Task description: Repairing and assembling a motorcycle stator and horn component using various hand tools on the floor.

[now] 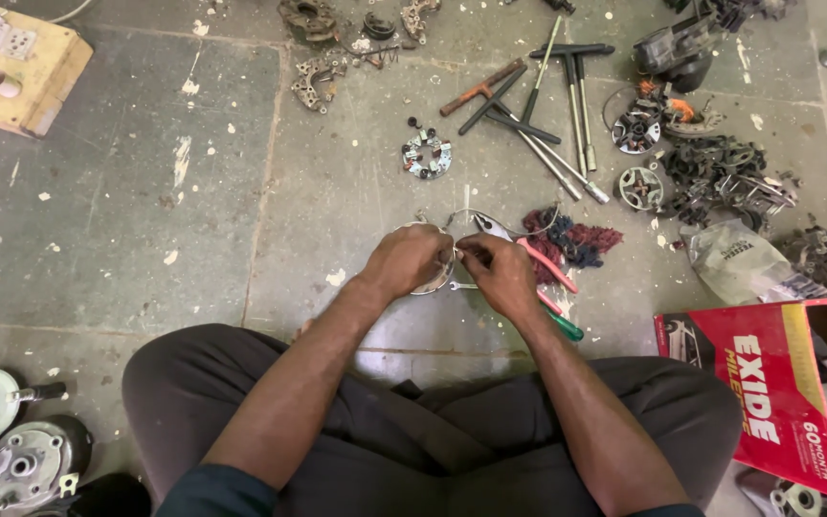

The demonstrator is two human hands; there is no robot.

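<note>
— On the floor (145, 191) in front of my crossed legs, what have you got?

— A round metal part (435, 276), pinned under my left hand (404, 258); my right hand (500, 273) pinches a thin wire (490, 216) at its rim. Both sets of fingers are closed.

— What could go wrong?

— The wire looks springy; I judge it could slip my pinch and whip loose. The pink-handled pliers (543, 263) just right of my wrist could get knocked toward the rag (576, 239).

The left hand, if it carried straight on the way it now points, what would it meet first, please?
Most likely the right hand: the left hand points rightward and their fingertips already meet over the round metal part. Depth is hard to judge.
</note>
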